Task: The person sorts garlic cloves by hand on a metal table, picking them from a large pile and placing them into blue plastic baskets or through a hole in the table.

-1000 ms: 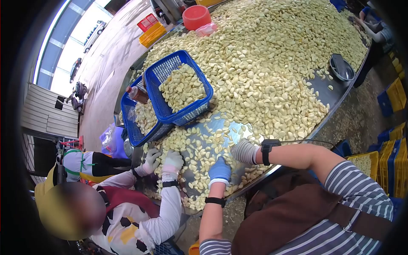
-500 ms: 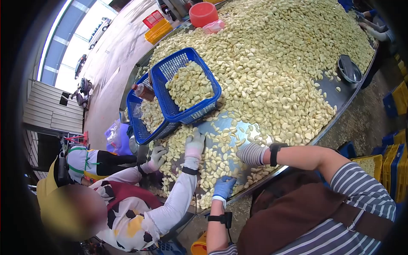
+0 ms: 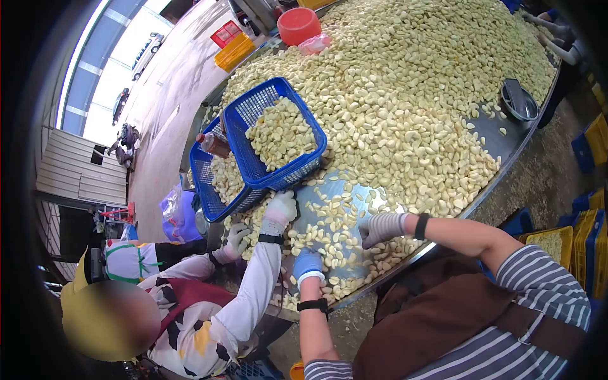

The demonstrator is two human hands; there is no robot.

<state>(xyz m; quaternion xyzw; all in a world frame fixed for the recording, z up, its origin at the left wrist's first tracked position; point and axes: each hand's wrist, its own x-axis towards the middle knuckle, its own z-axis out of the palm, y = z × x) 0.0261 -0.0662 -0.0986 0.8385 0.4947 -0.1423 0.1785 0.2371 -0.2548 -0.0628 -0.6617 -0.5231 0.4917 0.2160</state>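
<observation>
Pale, flat, bean-like pieces lie heaped over a metal table. My left hand, in a blue glove, rests low among scattered pieces near the table's front edge; its fingertips are hidden. To its right is my right hand in a grey striped glove, fingers together and bent down at the pieces beside the bare metal. Whatever it may hold is too small to make out. A blue basket holding more pieces stands beyond my hands, overlapping a second blue basket with pieces and a bottle.
At the left a co-worker in a yellow hat has both gloved hands by the baskets. A metal bowl sits at the right edge, a red tub at the far side. Another person's arms reach in at top right. Yellow crates stand at right.
My left hand has moved left and slightly away from me. My right hand has shifted a little to the right, its fingers now bent down. The co-worker's nearer hand has moved slightly left.
</observation>
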